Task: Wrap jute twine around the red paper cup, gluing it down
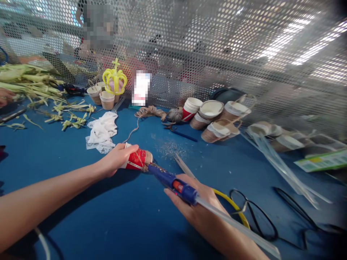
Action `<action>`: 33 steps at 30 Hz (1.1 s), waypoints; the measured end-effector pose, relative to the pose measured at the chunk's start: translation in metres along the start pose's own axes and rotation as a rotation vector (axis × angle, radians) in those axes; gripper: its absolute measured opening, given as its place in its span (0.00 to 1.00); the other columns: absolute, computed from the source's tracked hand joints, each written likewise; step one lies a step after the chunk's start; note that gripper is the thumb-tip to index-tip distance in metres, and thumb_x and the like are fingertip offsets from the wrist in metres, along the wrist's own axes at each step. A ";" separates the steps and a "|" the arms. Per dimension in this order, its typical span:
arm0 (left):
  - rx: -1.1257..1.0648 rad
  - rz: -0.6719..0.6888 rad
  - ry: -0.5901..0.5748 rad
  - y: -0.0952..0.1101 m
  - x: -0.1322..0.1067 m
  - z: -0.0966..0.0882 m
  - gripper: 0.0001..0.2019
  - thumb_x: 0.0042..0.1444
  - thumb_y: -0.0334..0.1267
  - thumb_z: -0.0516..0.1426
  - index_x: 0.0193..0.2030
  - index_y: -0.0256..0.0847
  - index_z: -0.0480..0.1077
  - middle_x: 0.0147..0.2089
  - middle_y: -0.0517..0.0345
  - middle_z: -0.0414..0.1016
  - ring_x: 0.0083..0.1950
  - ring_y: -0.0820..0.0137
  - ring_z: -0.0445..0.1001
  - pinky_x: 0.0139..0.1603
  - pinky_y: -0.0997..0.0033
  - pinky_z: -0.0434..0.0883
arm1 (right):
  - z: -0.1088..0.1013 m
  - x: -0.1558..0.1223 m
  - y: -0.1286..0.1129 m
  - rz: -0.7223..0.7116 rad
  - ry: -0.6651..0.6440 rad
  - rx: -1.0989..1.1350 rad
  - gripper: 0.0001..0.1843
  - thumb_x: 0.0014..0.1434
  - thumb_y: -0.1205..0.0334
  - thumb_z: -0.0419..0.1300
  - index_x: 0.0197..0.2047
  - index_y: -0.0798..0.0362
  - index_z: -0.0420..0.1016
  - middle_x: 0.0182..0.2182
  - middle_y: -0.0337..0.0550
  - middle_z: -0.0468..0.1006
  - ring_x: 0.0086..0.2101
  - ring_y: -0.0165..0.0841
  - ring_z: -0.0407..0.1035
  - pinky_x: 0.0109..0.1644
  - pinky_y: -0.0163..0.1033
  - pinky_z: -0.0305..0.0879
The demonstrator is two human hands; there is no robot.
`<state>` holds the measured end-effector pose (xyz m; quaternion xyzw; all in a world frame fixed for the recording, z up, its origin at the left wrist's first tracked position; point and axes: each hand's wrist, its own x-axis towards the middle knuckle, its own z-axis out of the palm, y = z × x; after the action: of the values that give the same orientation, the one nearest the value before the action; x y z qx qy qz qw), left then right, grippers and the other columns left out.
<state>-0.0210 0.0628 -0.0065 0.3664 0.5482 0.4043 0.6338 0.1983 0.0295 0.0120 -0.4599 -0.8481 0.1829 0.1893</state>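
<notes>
My left hand (118, 159) is closed around a red paper cup (135, 159) that lies on its side, its base pointing right. Brown twine (148, 159) is wound about the base end, and a strand of it trails back to a loose heap of twine (151, 112). My right hand (193, 200) grips a blue hot glue gun (169, 177), with a long clear glue stick (235, 224) sticking out of its rear. The gun's nozzle is at the wound twine; whether it touches is hard to tell. Scissors (185, 166) lie partly behind my right hand.
Twine-wrapped cups (214, 131) and stacked paper cups (192, 107) stand at the back right. Glue sticks (284, 169) and a black cord (260, 216) lie right. Crumpled white tissue (103, 130), a yellow crown (115, 80) and leafy strips (74, 121) are left. Another person's hand (5, 96) shows far left.
</notes>
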 end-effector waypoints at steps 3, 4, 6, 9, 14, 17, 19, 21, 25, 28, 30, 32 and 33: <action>0.023 0.015 0.026 -0.003 0.002 -0.002 0.12 0.48 0.43 0.54 0.22 0.36 0.65 0.18 0.60 0.66 0.20 0.74 0.64 0.24 0.74 0.57 | -0.001 -0.001 -0.001 -0.021 -0.007 -0.027 0.04 0.55 0.60 0.54 0.33 0.50 0.66 0.25 0.36 0.72 0.22 0.27 0.66 0.26 0.31 0.61; 0.034 0.020 0.041 -0.004 0.003 -0.002 0.12 0.48 0.43 0.54 0.22 0.36 0.65 0.19 0.60 0.67 0.21 0.73 0.64 0.24 0.74 0.57 | -0.001 -0.001 -0.001 -0.028 -0.011 -0.041 0.04 0.55 0.60 0.54 0.33 0.50 0.66 0.25 0.36 0.72 0.22 0.27 0.66 0.26 0.31 0.61; 0.058 0.023 0.064 -0.005 0.004 -0.003 0.12 0.48 0.44 0.54 0.22 0.37 0.65 0.19 0.59 0.67 0.21 0.72 0.65 0.23 0.73 0.57 | -0.001 -0.002 -0.001 -0.042 -0.023 -0.061 0.04 0.55 0.60 0.54 0.32 0.50 0.66 0.24 0.35 0.71 0.22 0.27 0.66 0.26 0.31 0.61; 0.085 0.019 0.073 -0.005 0.005 -0.003 0.13 0.48 0.45 0.54 0.22 0.37 0.66 0.18 0.58 0.68 0.21 0.71 0.66 0.23 0.73 0.57 | -0.001 -0.002 -0.001 -0.050 -0.021 -0.068 0.03 0.55 0.61 0.53 0.32 0.50 0.66 0.24 0.36 0.71 0.22 0.27 0.66 0.26 0.32 0.61; 0.081 0.041 0.016 -0.004 0.002 -0.003 0.14 0.49 0.44 0.53 0.24 0.35 0.69 0.22 0.54 0.73 0.23 0.70 0.68 0.25 0.73 0.60 | -0.002 -0.001 -0.002 -0.047 0.026 -0.029 0.03 0.55 0.61 0.54 0.32 0.50 0.65 0.24 0.36 0.71 0.22 0.27 0.66 0.26 0.31 0.61; 0.069 0.063 -0.028 -0.005 -0.001 -0.002 0.14 0.51 0.44 0.52 0.24 0.35 0.71 0.23 0.54 0.74 0.24 0.70 0.69 0.26 0.73 0.61 | -0.003 0.001 -0.002 -0.042 0.019 -0.031 0.04 0.55 0.60 0.54 0.30 0.51 0.64 0.23 0.36 0.70 0.20 0.26 0.65 0.25 0.31 0.61; 0.046 0.074 -0.071 -0.006 -0.002 -0.001 0.15 0.52 0.44 0.51 0.25 0.35 0.72 0.23 0.54 0.75 0.24 0.71 0.69 0.27 0.74 0.62 | -0.004 0.002 -0.002 -0.019 -0.001 -0.033 0.05 0.55 0.59 0.54 0.30 0.51 0.64 0.22 0.35 0.70 0.19 0.26 0.64 0.24 0.32 0.61; 0.027 0.088 -0.116 -0.007 -0.003 -0.001 0.15 0.53 0.43 0.51 0.27 0.35 0.73 0.25 0.55 0.76 0.25 0.71 0.70 0.29 0.74 0.62 | -0.004 0.003 -0.002 0.008 0.004 -0.026 0.06 0.54 0.58 0.54 0.31 0.51 0.65 0.21 0.35 0.70 0.19 0.27 0.64 0.25 0.32 0.61; 0.025 0.119 -0.147 -0.010 -0.003 -0.002 0.15 0.53 0.43 0.51 0.29 0.36 0.74 0.26 0.55 0.77 0.27 0.70 0.71 0.31 0.73 0.64 | -0.003 0.005 -0.001 0.029 0.026 -0.011 0.07 0.54 0.57 0.54 0.29 0.50 0.66 0.21 0.37 0.71 0.21 0.29 0.65 0.26 0.34 0.62; 0.049 0.125 -0.121 -0.012 -0.002 -0.003 0.15 0.53 0.43 0.51 0.28 0.36 0.74 0.26 0.55 0.77 0.26 0.71 0.71 0.30 0.74 0.64 | -0.003 0.006 -0.002 0.017 0.056 -0.016 0.07 0.54 0.57 0.54 0.29 0.50 0.66 0.22 0.39 0.72 0.22 0.30 0.66 0.27 0.35 0.63; 0.069 0.123 -0.110 -0.012 -0.002 -0.004 0.15 0.52 0.43 0.51 0.29 0.35 0.74 0.27 0.54 0.77 0.25 0.70 0.71 0.30 0.73 0.64 | -0.003 0.006 -0.001 -0.001 0.079 -0.022 0.06 0.54 0.57 0.53 0.30 0.49 0.67 0.23 0.40 0.73 0.23 0.32 0.68 0.28 0.36 0.64; 0.072 0.115 -0.107 -0.011 -0.002 -0.003 0.15 0.52 0.43 0.51 0.29 0.34 0.74 0.27 0.53 0.77 0.26 0.70 0.70 0.30 0.73 0.64 | -0.002 0.005 -0.001 -0.014 0.089 -0.022 0.06 0.55 0.57 0.53 0.31 0.50 0.67 0.23 0.39 0.72 0.23 0.31 0.68 0.29 0.35 0.63; 0.064 0.108 -0.110 -0.010 -0.002 -0.003 0.15 0.52 0.43 0.51 0.29 0.34 0.74 0.27 0.53 0.77 0.26 0.70 0.70 0.30 0.72 0.64 | -0.002 0.004 -0.001 -0.014 0.087 -0.022 0.07 0.55 0.57 0.53 0.30 0.50 0.67 0.22 0.38 0.72 0.23 0.31 0.67 0.28 0.35 0.63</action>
<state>-0.0227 0.0570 -0.0149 0.4374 0.5046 0.3993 0.6282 0.1968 0.0328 0.0145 -0.4634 -0.8443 0.1518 0.2223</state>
